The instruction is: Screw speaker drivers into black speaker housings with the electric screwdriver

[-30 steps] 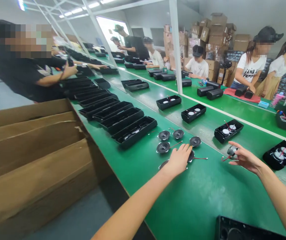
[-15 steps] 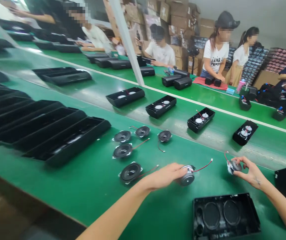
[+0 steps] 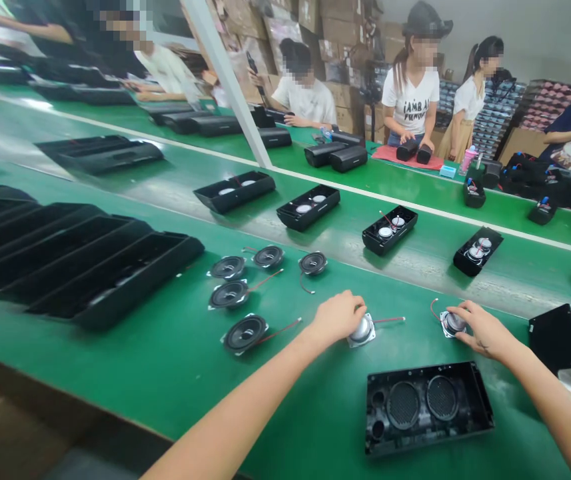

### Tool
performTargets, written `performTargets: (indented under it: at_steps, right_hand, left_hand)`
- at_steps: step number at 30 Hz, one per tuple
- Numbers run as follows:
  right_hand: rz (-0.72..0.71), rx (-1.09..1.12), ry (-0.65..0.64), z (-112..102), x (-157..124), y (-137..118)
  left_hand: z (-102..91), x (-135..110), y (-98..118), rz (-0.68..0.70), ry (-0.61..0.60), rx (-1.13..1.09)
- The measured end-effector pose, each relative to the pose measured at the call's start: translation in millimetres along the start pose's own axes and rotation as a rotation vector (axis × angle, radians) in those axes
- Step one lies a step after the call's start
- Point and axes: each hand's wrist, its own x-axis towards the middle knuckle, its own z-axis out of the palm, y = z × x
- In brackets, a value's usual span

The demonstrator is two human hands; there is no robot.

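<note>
My left hand (image 3: 340,315) is closed round a round speaker driver (image 3: 363,331), magnet side up, with a red wire trailing to the right. Farther right, my right hand (image 3: 478,327) grips a second speaker driver (image 3: 452,323) by its magnet, fingers and thumb on either side; its thin red wire curls up at the left. Between my forearms lies a black speaker housing (image 3: 428,437), open side up, showing two round grilles and two small holes. Left of my hands, several speaker drivers (image 3: 246,333) rest cone up on the green tabletop (image 3: 165,380).
Several empty black housings (image 3: 140,280) are lined up at the left. Housings with drivers fitted (image 3: 390,230) sit on the belt beyond. A black box-like part (image 3: 556,340) stands at the right. Co-workers (image 3: 412,87) are at the far side, past a slanted white post (image 3: 230,87).
Both drivers have been turned over and lowered, so their magnets now face up. My hands came down with them. The view has shifted slightly to the right.
</note>
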Motion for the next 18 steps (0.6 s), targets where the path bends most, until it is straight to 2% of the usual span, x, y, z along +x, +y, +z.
performTargets:
  at_steps: [3, 6, 11, 15, 18]
  right_hand:
    - [0.019, 0.018, 0.008, -12, 4, -3]
    - [0.017, 0.110, 0.058, -31, -3, -11]
    - [-0.052, 0.288, 0.112, -54, -57, -51]
    - [-0.210, 0.375, 0.118, -46, -105, -82]
    - [-0.254, 0.312, 0.155, -30, -122, -92]
  left_hand:
    - [1.3, -17, 3, 0.036, 0.069, 0.060]
    - [3.3, -32, 6, 0.116, 0.060, 0.087]
    - [-2.1, -49, 12, 0.187, 0.087, 0.042]
    - [-8.9, -91, 24, 0.241, 0.145, -0.117]
    - [0.8, -129, 40, 0.304, 0.158, -0.401]
